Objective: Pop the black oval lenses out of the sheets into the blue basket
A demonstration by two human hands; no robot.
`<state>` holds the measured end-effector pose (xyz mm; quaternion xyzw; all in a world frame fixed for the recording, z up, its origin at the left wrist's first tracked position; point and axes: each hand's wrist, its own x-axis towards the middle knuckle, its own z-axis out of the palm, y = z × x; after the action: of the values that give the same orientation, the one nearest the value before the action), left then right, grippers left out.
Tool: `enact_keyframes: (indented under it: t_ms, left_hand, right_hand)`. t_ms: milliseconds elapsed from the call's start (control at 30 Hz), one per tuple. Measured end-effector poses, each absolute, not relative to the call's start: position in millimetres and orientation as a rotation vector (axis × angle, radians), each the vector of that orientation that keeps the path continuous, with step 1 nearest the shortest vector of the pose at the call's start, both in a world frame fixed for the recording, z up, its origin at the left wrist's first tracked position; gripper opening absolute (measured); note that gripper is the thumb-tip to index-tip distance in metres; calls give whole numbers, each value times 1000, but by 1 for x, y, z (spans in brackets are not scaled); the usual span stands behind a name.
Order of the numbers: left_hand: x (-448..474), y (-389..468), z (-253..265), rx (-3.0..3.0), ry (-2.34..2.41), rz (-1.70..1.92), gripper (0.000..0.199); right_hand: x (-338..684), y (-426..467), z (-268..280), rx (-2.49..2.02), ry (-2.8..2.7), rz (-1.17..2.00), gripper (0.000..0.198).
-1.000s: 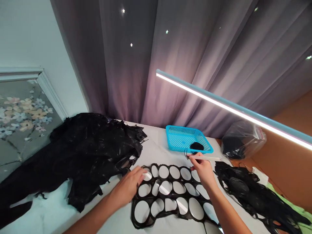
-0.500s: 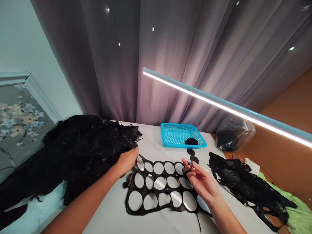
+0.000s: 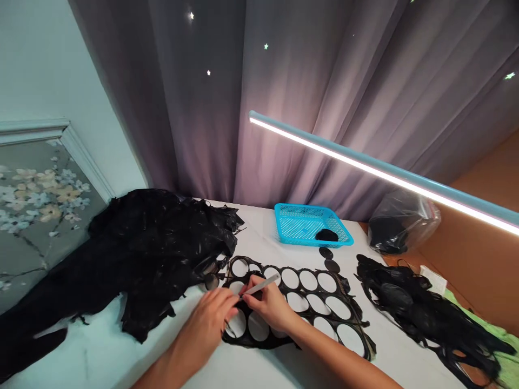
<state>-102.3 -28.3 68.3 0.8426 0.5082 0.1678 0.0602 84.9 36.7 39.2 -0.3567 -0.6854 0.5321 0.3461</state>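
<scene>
A black sheet [image 3: 357, 308] with rows of round holes lies on the white table, the tabletop showing through the holes. My right hand [image 3: 270, 305] is closed around a slim pale-grey tool [image 3: 261, 284], pen-like, whose lower end points down-left at the sheet. Beside that end, my left hand [image 3: 211, 313] has its fingers bent together on the sheet's left part, seemingly gripping it. The exact fingertip contact is hidden. Two loose black discs [image 3: 331, 266] lie behind the sheet, and a blue basket [image 3: 284, 240] holds more black discs [image 3: 326, 235].
A large heap of black sheeting [image 3: 162, 243] covers the table's left side. At the right lie black perforated scraps [image 3: 409, 302] on a green cloth [image 3: 478, 319]. Behind them stands a clear bag [image 3: 399, 221] with black contents. A lit tube lamp [image 3: 365, 166] crosses above.
The perforated sheet now lies flatter on the table. My right hand has moved left across it and holds the grey tool, while my left hand has come down nearer, beside it. The view shifted slightly left.
</scene>
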Motion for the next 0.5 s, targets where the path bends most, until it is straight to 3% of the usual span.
enact_keyframes:
  t_ms: [200, 500]
  left_hand:
    - [-110, -64, 10, 2674, 1554, 658, 37]
    - [-109, -61, 11, 2706, 1543, 529, 33]
  right_hand:
    - [77, 36, 31, -931, -1961, 1264, 11]
    - [75, 35, 35, -940, -2091, 1117, 13]
